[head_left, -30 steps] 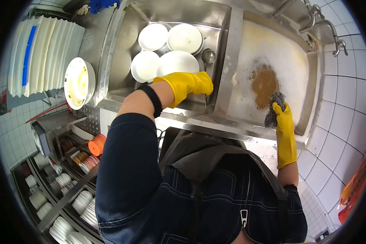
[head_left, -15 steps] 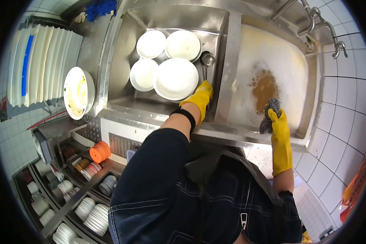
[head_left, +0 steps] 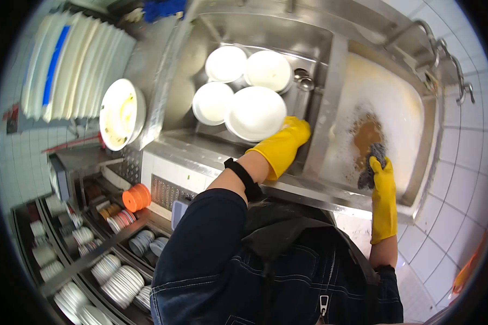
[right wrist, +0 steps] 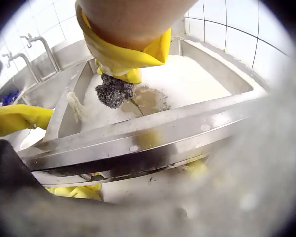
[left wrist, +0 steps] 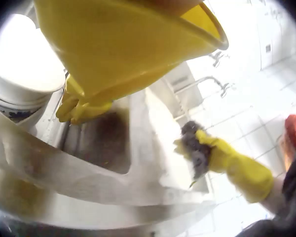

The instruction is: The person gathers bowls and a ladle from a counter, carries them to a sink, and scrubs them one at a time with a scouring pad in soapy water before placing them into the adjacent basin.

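In the left basin my left hand (head_left: 284, 143), in a yellow rubber glove, curls its fingers round the lower handles of two metal ladles (head_left: 306, 83) lying side by side. The glove hides the handle ends. Several white bowls (head_left: 256, 114) stand just left of it; the nearest overlaps the glove's edge in the head view. Over the right basin my right hand (head_left: 384, 189), gloved alike, grips a dark grey scouring pad (head_left: 367, 176). That pad (right wrist: 113, 91) hangs close above the foam in the right wrist view.
White foam (head_left: 390, 97) with a brown patch fills the right basin. A steel divider (head_left: 322, 103) parts the basins. Taps (head_left: 461, 81) rise at the back right. A soiled white bowl (head_left: 138, 116) sits on the left ledge, near upright trays (head_left: 87, 65). Stacked dishes (head_left: 122, 284) fill the lower-left racks.
My left hand has drawn back along the ladle handles toward the front of the basin, uncovering the large bowl. My right hand keeps the scouring pad over the foam. The head view has shifted slightly.
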Tool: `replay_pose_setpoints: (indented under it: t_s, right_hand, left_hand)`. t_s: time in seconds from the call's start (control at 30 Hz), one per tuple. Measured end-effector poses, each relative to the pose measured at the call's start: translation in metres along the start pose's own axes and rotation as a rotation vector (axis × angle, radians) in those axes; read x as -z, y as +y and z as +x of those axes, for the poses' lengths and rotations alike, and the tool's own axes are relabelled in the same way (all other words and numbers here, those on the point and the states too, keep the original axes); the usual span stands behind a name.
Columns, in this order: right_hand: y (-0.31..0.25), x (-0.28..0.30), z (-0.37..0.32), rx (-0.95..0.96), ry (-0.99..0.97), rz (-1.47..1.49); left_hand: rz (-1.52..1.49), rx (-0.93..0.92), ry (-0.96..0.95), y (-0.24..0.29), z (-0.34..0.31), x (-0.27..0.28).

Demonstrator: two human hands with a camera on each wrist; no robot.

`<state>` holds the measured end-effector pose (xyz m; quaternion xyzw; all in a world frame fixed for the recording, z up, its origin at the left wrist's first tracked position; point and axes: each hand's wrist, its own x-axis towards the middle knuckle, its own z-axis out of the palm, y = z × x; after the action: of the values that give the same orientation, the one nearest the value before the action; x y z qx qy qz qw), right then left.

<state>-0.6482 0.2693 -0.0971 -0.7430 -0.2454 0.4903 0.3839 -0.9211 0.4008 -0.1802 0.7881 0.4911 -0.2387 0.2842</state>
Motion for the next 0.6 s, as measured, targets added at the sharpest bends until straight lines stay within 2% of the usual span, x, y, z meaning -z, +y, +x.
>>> replay_pose_setpoints:
  t_s: [0.03, 0.1, 0.17, 0.23, 0.3, 0.33, 0.37, 0.4, 0.43, 0.47, 0.5, 0.6]
  right_hand:
    - [-0.003, -0.001, -0.001, 0.018, 0.061, -0.038]
    - [0.012, 0.018, 0.023, 0.035, -0.08, -0.049]
    - [0.013, 0.025, 0.037, 0.064, -0.156, -0.021]
    - [0.009, 0.02, 0.039, 0.094, -0.06, -0.016]
    - [-0.002, 0.018, 0.038, 0.103, -0.115, 0.024]
    - [-0.01, 0.015, 0.036, 0.108, -0.145, 0.055]
    - [-0.014, 0.013, 0.035, 0.111, -0.172, 0.089]
    - [-0.016, 0.013, 0.036, 0.09, -0.19, 0.087]
    - [-0.013, 0.015, 0.043, 0.099, -0.198, 0.084]
    - [-0.004, 0.017, 0.056, 0.094, -0.143, 0.051]
    - [0.0, 0.016, 0.064, 0.09, -0.086, 0.019]
    - [-0.001, 0.004, 0.063, 0.055, -0.129, 0.026]
  left_hand:
    - [-0.078, 0.005, 0.041, 0.001, -0.027, 0.029]
    - [-0.265, -0.069, 0.249, -0.017, -0.07, 0.058]
    - [-0.623, -0.228, 0.829, -0.053, -0.108, 0.064]
    - [-0.523, -0.016, 1.249, -0.11, -0.154, 0.067]
    - [-1.259, 0.275, 1.424, -0.188, -0.187, 0.044]
    - [-1.441, 0.602, 1.319, -0.193, -0.255, 0.072]
    - [-1.554, 0.606, 1.631, -0.253, -0.252, 0.03]
    - [-1.762, 0.67, 1.707, -0.284, -0.282, 0.011]
    - [-1.517, 0.974, 1.707, -0.311, -0.298, -0.011]
    - [-1.961, 0.956, 1.601, -0.313, -0.327, -0.003]
    - [-1.966, 0.952, 1.609, -0.327, -0.337, -0.01]
    - [-1.121, 0.822, 0.567, -0.383, -0.346, -0.055]
